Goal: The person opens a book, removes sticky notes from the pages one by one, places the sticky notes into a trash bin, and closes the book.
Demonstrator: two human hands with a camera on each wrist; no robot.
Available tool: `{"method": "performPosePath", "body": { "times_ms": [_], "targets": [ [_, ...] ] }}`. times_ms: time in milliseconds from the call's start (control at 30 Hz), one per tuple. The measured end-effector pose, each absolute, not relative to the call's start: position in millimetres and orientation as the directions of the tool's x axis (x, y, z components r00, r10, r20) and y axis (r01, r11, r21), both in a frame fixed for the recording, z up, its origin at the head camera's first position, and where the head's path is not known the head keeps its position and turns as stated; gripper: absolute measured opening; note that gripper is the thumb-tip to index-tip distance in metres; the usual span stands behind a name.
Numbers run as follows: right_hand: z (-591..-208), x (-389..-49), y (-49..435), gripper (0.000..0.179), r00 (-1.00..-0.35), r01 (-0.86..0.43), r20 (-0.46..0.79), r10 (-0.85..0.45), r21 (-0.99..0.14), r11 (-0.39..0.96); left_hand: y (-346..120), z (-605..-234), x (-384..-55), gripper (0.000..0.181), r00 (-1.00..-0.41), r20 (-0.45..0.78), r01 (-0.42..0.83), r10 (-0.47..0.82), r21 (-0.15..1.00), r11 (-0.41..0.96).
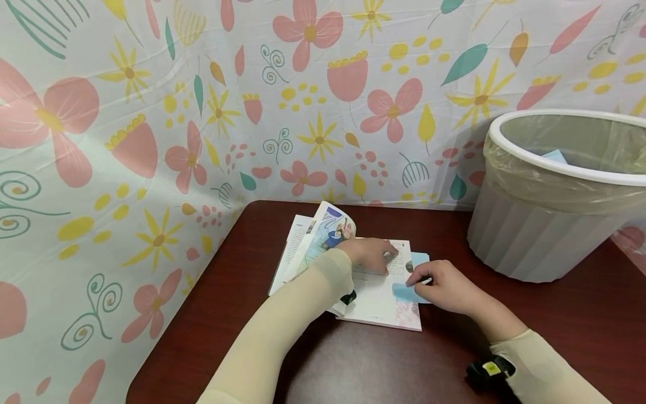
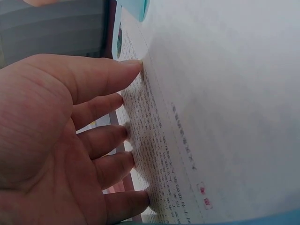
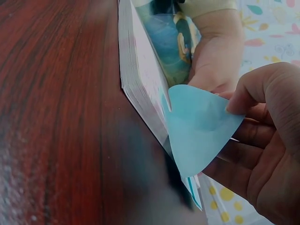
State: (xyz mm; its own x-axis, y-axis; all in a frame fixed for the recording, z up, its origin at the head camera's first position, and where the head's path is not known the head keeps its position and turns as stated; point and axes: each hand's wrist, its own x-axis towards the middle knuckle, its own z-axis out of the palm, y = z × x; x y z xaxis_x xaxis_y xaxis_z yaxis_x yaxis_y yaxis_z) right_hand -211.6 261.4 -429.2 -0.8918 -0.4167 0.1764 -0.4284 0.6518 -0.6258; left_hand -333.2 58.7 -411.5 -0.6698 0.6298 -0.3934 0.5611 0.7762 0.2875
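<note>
An open book [image 1: 375, 300] lies on the table with printed text and a pink pattern on its right page. My left hand [image 1: 370, 253] rests its fingertips on that page; the left wrist view shows the fingers [image 2: 105, 140] spread and touching the text. Between thumb and index finger my right hand [image 1: 446, 287] pinches a light blue sheet of paper [image 3: 199, 129] by its edge. The sheet curls up at the book's right edge. Another part of blue paper [image 1: 420, 259] shows beyond the page edge; whether it is the same sheet I cannot tell.
A grey bin [image 1: 530, 235] with a white rim and plastic liner stands on the right, a blue piece of paper [image 1: 555, 156] inside. Illustrated pages [image 1: 330, 230] stand partly raised on the book's left side. A flower-patterned curtain [image 1: 313, 123] borders the dark red table [image 1: 353, 359].
</note>
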Motion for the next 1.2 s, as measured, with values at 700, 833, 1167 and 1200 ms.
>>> {"method": "performPosePath", "body": {
  "times_ms": [700, 833, 1167, 1200],
  "targets": [
    [-423, -204, 255, 0.023, -0.847, -0.498, 0.203, -0.492, -0.628, 0.598, 59, -414, -333, 0.063, -0.678, -0.385, 0.565, 0.627, 0.273, 0.779],
    [-422, -202, 254, 0.023, -0.839, -0.509, 0.209, -0.502, -0.630, 0.587, 59, -414, -333, 0.063, -0.674, -0.385, 0.573, 0.630, 0.266, 0.775],
    [-418, -199, 251, 0.025, -0.823, -0.534, 0.216, -0.525, -0.609, 0.586, 59, -414, -333, 0.062, -0.674, -0.377, 0.576, 0.635, 0.270, 0.771],
    [-418, -198, 250, 0.024, -0.822, -0.535, 0.215, -0.527, -0.608, 0.587, 59, -414, -334, 0.062, -0.675, -0.378, 0.575, 0.634, 0.270, 0.773]
  ]
}}
